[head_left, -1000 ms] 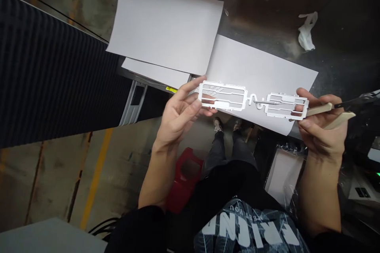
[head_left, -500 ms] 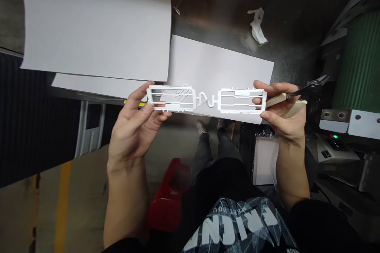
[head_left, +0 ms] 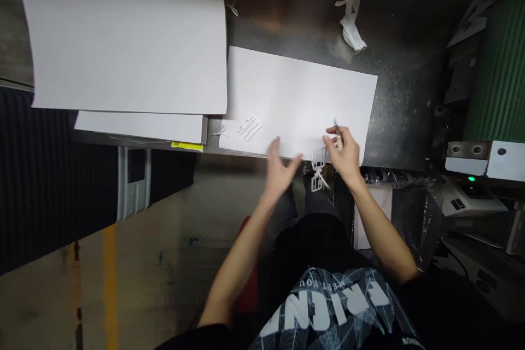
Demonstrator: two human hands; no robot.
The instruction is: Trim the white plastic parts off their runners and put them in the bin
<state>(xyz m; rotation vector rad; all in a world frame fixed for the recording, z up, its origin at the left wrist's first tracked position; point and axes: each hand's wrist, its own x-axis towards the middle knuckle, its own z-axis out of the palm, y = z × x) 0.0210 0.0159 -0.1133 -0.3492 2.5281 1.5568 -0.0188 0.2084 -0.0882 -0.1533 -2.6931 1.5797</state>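
My left hand (head_left: 281, 167) is held at the near edge of a white paper sheet (head_left: 303, 87); its fingers are stretched apart and it holds nothing. My right hand (head_left: 345, 156) is closed on a pair of cutters (head_left: 337, 130) whose tip pokes up above the fingers. A white plastic frame (head_left: 318, 172) hangs folded at that hand's thumb side, between my two hands. A small white plastic part (head_left: 249, 127) lies loose on the sheet, left of my left hand. A tiny white offcut (head_left: 220, 131) lies at the sheet's left edge.
Larger white sheets (head_left: 123, 49) overlap the dark metal table (head_left: 402, 120) at the left. A crumpled white scrap (head_left: 350, 24) lies at the back. A green ribbed belt (head_left: 500, 82) and a machine with a green light (head_left: 471, 179) are at the right. A dark ribbed surface (head_left: 41, 175) runs along the left.
Both hands dropped from chest height toward the table edge. My left hand let go of the frame and opened. A small part now lies on the sheet; the frame hangs folded at my right hand.
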